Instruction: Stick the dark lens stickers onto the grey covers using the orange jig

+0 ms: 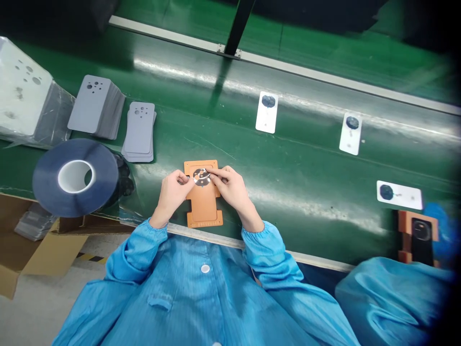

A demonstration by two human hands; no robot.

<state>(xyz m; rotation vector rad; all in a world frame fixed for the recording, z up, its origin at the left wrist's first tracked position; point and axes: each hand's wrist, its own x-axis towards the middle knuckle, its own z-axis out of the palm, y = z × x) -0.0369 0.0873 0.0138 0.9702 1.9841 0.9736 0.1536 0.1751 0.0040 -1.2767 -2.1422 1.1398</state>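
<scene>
An orange jig [204, 206] with a phone-shaped recess lies flat on the green bench in front of me. Over its upper part is a round, shiny film sticker [201, 177] with cut-out holes. My left hand [174, 191] is closed, thumb and finger pinched at the sticker's left edge. From the other side, my right hand [230, 188] has its index finger and thumb at the sticker's upper right edge. Whether the sticker rests on the jig or is slightly raised, I cannot tell.
At left stand a large roll of blue film [43, 178], two stacks of grey phone-shaped sheets [88, 105] [139, 132] and a wrapped white stack [21, 91]. Three white panels [266, 117] lie rightward. A co-worker's sleeve [392, 298] is near another orange jig [405, 240]. A cardboard box [54, 254] sits lower left.
</scene>
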